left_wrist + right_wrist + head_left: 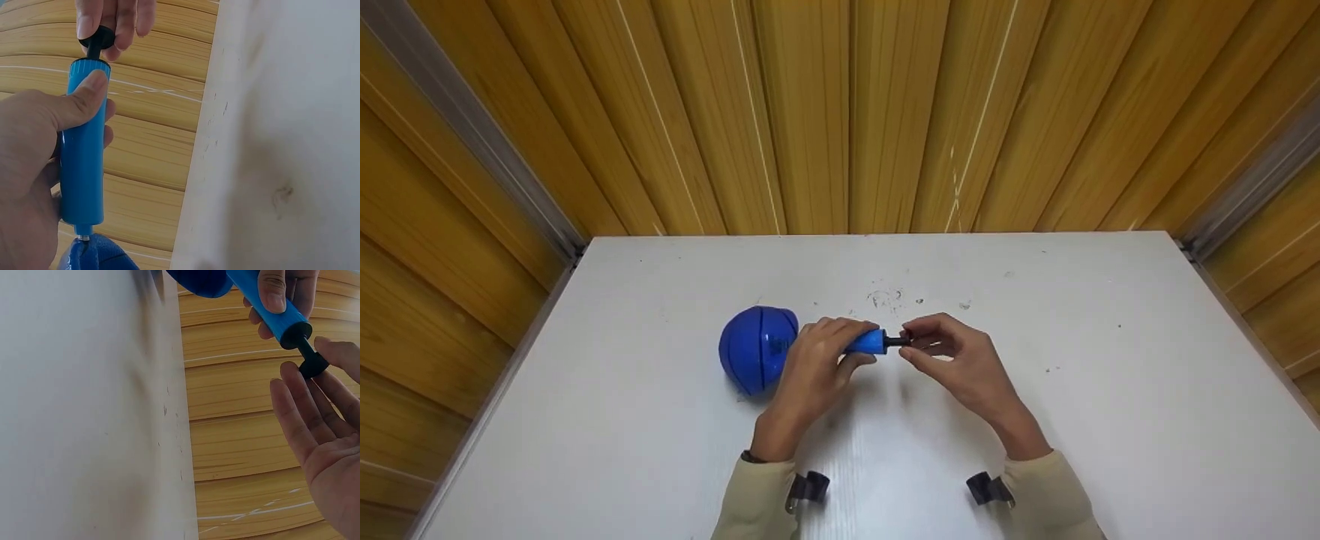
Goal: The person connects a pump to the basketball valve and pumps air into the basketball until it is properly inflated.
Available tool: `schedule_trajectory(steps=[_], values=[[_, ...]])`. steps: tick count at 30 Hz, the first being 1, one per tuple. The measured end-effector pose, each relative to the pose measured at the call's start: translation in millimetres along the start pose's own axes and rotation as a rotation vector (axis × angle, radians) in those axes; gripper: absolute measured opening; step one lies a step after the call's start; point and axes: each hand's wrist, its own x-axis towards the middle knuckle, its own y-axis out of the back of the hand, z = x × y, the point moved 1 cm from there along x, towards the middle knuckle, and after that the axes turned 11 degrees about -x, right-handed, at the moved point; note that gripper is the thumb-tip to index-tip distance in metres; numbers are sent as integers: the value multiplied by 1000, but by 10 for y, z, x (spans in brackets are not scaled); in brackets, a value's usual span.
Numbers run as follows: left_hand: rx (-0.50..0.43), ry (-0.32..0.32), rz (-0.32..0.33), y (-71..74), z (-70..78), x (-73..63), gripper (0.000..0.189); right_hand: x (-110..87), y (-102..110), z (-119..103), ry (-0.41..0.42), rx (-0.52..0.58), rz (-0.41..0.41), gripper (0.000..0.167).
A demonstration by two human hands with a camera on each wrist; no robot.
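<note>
- White table [622, 450]; wood-look wall [810, 112] behind.
- Left hand [817, 360] grips pump [82, 157]; right hand [964, 364] pinches handle [314, 365].
- Pump lies between hands, long axis running left to right, handle nearer right hand.
- Ball [746, 349]: left, at pump's nozzle [83, 229].

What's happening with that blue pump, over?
Left hand grips blue pump. Right hand pinches its black handle. Nozzle meets blue ball. Nothing visible in the way, over.

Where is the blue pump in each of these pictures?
Head: the blue pump is just right of and below centre.
Left wrist: the blue pump stands left of centre.
Right wrist: the blue pump slants at the upper right.
Shared landmark: the blue ball, left of centre in head, bottom in left wrist, top in right wrist.
</note>
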Motion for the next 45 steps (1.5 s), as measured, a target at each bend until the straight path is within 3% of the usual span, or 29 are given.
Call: schedule_trajectory(steps=[6,15,24,28,37,45], values=[[-3,-2,-17,-35,16,10,35,0,77,2,53,-54,-6,28],[1,-39,-33,-89,58,15,35,-22,225,45,24,-98,-27,26],[12,5,23,5,4,11,37,-99,616,98,-73,-117,96,22],[10,25,22,22,-10,1,38,-125,718,133,-96,-83,98,21],[27,40,49,61,-2,13,38,-121,762,128,-112,1,59,23],[7,48,12,22,62,34,36,-80,634,82,-97,55,33,28]])
